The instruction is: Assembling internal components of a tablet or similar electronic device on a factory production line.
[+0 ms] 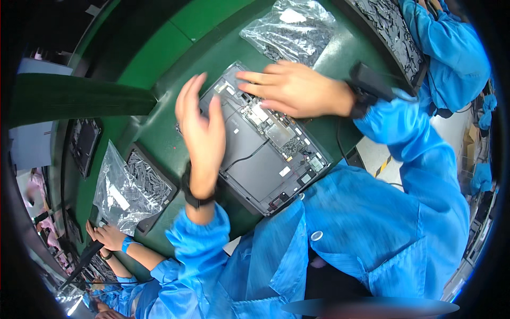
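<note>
An opened laptop-like device lies at a slant before me, its insides bare. A green-grey circuit board with metal shields runs along its right part, and a black cable crosses its flat grey plates. At its left edge my left hand is raised, thumb and fingers apart, with nothing seen in it. My right hand reaches over the far end of the board, fingers stretched out and slightly blurred. Whether those fingertips touch the device I cannot tell. Each wrist wears a black band.
Beyond the device lies a clear plastic bag of small dark parts. Left, another bag rests on a dark tray of black pieces. A second open device is farther left. A co-worker's hands are at lower left; another blue-sleeved person is at upper right.
</note>
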{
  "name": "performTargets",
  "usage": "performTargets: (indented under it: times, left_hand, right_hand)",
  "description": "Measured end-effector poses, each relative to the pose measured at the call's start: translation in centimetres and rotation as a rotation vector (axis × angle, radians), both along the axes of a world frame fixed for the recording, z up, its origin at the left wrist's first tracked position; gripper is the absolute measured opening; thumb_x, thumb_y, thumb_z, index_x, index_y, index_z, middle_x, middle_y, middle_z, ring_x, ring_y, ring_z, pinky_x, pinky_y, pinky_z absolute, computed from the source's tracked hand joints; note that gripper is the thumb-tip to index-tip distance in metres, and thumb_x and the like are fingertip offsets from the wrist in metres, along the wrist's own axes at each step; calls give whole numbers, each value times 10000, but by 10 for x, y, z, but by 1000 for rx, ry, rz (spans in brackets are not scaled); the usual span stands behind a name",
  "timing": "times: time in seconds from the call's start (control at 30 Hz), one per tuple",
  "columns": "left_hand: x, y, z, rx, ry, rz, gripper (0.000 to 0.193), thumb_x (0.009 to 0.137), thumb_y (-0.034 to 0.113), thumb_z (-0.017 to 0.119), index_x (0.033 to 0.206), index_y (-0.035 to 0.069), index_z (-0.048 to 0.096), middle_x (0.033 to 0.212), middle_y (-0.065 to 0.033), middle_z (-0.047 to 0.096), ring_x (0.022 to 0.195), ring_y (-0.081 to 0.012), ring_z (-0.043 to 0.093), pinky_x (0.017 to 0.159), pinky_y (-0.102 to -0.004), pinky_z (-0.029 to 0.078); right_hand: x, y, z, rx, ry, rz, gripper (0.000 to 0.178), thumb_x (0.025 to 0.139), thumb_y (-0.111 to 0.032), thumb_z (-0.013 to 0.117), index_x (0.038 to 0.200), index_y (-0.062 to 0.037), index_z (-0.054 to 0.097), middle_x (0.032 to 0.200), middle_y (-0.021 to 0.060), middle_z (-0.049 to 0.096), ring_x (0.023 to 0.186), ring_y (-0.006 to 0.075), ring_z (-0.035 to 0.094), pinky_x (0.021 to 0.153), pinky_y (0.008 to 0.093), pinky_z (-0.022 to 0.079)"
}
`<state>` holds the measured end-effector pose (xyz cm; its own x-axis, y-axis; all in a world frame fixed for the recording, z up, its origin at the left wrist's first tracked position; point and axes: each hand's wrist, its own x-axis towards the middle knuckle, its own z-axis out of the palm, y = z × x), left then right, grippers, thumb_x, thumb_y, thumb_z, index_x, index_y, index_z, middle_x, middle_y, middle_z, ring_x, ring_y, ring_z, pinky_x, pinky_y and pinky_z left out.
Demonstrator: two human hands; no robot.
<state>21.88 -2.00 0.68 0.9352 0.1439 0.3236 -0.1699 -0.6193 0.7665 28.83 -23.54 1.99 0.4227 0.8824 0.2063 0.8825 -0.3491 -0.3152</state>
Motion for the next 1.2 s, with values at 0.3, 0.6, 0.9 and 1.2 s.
performTargets:
  times: [0.3,0.6,0.9,1.2]
  left_hand:
    - [-144,-29,32,-1102,409,389,593,901,83,591,1412,-27,312,1431,-161,384,1305,-217,386,1068,-359,306]
    - [-104,-14,24,-1140,590,45,371,895,97,615,1226,-25,502,1169,-115,611,1052,-179,598,924,-313,463]
    - [16,-50,30,-1355,159,-8,341,932,190,609,1212,22,510,1222,-63,556,1106,-185,526,981,-368,391]
    - [-40,-47,161,-996,56,-327,682,944,274,517,1466,-23,195,1436,-282,360,1359,-377,335,1112,-455,272]
  right_hand:
    - [-115,-43,-21,602,1041,-354,617,987,-183,481,1483,25,178,1554,153,200,1440,242,174,1152,341,155]
    - [-90,-58,-21,1165,1339,-434,647,956,-175,531,1478,-2,189,1500,159,300,1351,241,347,1104,364,292]
    - [2,8,15,1349,1237,-421,453,912,-85,519,1348,3,431,1247,100,561,1145,178,531,975,349,422]
    - [274,64,-19,1024,1389,-458,109,795,-92,526,709,-69,590,650,79,582,627,215,556,583,365,442]
